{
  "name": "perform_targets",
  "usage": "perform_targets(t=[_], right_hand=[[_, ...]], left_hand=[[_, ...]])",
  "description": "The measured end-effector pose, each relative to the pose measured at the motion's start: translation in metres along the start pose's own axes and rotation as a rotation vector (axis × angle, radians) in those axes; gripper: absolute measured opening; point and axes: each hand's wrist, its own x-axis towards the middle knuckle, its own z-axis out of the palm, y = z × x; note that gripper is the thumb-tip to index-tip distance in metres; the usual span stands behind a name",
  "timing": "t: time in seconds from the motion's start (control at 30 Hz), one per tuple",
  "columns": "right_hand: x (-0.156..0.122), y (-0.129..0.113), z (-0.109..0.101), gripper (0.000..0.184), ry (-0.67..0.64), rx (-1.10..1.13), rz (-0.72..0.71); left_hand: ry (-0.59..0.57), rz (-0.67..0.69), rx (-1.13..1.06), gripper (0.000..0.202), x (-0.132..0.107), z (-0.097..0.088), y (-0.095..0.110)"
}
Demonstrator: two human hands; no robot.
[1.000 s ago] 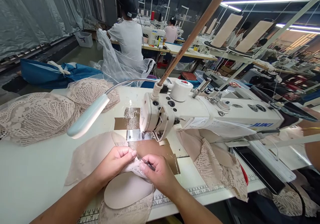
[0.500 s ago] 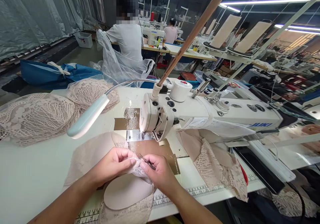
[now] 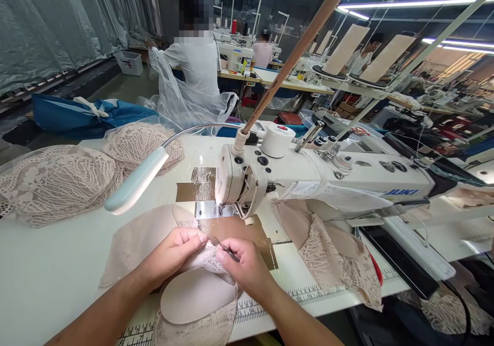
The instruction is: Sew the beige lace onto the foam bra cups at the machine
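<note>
My left hand (image 3: 179, 253) is closed in a pinch at the upper edge of a pale lace bra piece (image 3: 210, 257); whether a loose thread is also between the fingertips is too small to tell. My right hand (image 3: 241, 261) is closed around small dark thread snips (image 3: 227, 248), their points toward the left fingertips, and its thumb presses the lace. A smooth beige foam cup (image 3: 198, 297) hangs below, over the table's front edge. Behind my left hand lies another beige cup (image 3: 141, 232). Just beyond both hands stands the sewing machine (image 3: 239, 176), its needle area over the metal plate.
Lace cups (image 3: 57, 181) are piled at the left under a lamp (image 3: 135, 181) on a bendy neck. More lace pieces (image 3: 328, 248) lie right, beside a dark phone-like slab (image 3: 401, 261). A ruler tape (image 3: 285, 297) runs along the front edge. A co-worker (image 3: 196, 63) sits ahead.
My left thumb and fingers have shifted slightly up and left along the lace, showing more of it. My right hand and the snips have hardly moved.
</note>
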Motion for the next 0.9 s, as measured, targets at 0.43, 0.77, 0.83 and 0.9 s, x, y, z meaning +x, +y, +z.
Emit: perform_targets(t=[0.43,0.77,0.83,0.9], right_hand=[[-0.0002,-0.0020,-0.0001,0.017,0.023,0.000,-0.011],[-0.0014,0.0002,0.0010,0.017,0.020,-0.022,-0.012],[-0.0010,-0.0004,0.0008,0.018,0.020,-0.030,-0.022],[-0.0001,-0.0005,-0.0005,0.019,0.024,-0.061,-0.026]], left_hand=[[0.030,0.004,0.096,0.033,-0.0047,-0.0043,0.0077],[0.024,0.021,0.097,0.043,-0.0011,-0.0028,0.0020],[0.040,0.017,0.103,0.047,0.0003,-0.0017,0.0005],[0.085,0.033,0.158,0.049,0.0000,-0.0026,0.0022]])
